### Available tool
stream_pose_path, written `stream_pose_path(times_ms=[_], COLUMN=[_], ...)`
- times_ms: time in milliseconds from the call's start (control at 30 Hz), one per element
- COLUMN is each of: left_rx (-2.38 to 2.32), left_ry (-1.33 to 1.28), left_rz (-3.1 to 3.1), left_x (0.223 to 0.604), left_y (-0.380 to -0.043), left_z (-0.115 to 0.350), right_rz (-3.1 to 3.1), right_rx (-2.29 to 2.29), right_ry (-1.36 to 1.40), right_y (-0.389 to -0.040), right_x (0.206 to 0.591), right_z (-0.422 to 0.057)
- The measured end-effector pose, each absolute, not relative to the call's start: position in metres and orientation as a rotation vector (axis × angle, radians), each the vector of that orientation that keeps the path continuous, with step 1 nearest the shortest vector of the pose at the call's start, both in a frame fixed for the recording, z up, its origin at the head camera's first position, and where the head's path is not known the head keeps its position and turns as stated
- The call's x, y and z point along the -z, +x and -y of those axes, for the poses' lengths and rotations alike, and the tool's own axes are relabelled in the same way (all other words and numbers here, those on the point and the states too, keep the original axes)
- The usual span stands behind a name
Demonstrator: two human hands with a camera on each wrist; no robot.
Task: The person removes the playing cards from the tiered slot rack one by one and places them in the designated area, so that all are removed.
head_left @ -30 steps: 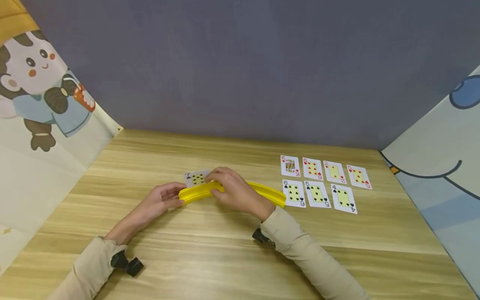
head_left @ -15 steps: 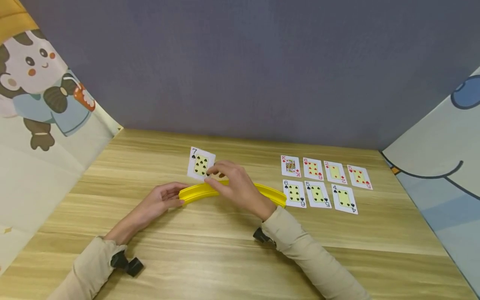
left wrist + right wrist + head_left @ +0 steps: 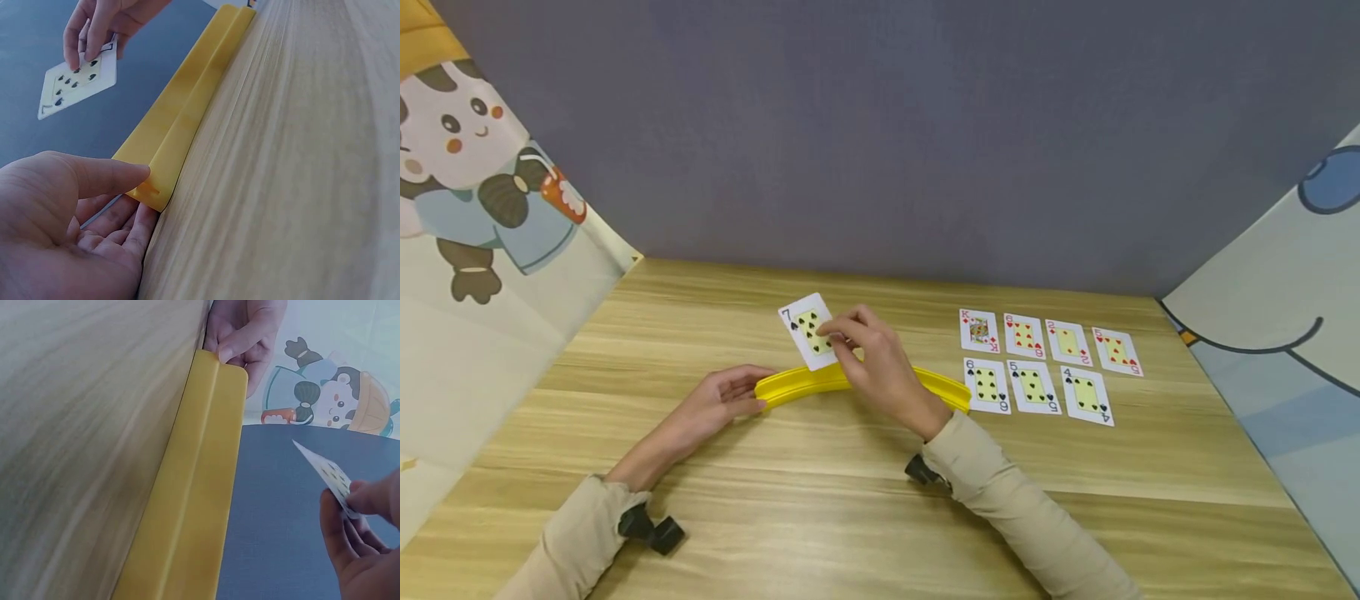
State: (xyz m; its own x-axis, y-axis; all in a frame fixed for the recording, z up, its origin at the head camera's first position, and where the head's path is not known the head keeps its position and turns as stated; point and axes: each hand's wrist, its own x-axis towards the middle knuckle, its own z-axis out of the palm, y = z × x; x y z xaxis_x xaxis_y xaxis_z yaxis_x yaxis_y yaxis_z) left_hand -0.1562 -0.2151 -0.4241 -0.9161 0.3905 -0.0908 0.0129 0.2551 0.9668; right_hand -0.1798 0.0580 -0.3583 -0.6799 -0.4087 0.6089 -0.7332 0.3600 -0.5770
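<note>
My right hand [image 3: 883,367] pinches a seven of spades [image 3: 806,329] between thumb and fingers, holding it tilted to the left above a curved yellow card holder [image 3: 797,383]. In the left wrist view the card [image 3: 75,84] is off the table and apart from the holder. My left hand [image 3: 718,402] grips the holder's left end; its thumb lies on top and the fingers curl at the end, as the left wrist view shows. The right hand hides the middle of the holder. From the right wrist, the card [image 3: 326,470] appears nearly edge-on.
Two rows of face-up cards lie on the wooden table [image 3: 790,517] to the right. The back row includes a king of diamonds [image 3: 978,332]; the front row has a six [image 3: 987,386], five [image 3: 1035,387] and four of spades [image 3: 1087,395]. A grey wall [image 3: 880,150] stands behind.
The seven of spades has risen from low behind the holder, stood up, then tipped to the left in my right hand. My left hand and the holder have stayed put.
</note>
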Motion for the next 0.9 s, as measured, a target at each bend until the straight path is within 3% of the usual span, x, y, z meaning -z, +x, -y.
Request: stream_pose_path(times_ms=[900], left_rx=[-1.686], left_ry=[0.400], left_rz=[-2.253], left_x=[0.425], left_y=[-0.155], left_z=[0.217], right_rz=[2.225], right_rx=[-1.296], right_ry=[0.938], right_y=[-0.177], right_x=[0.344], right_z=[-0.070])
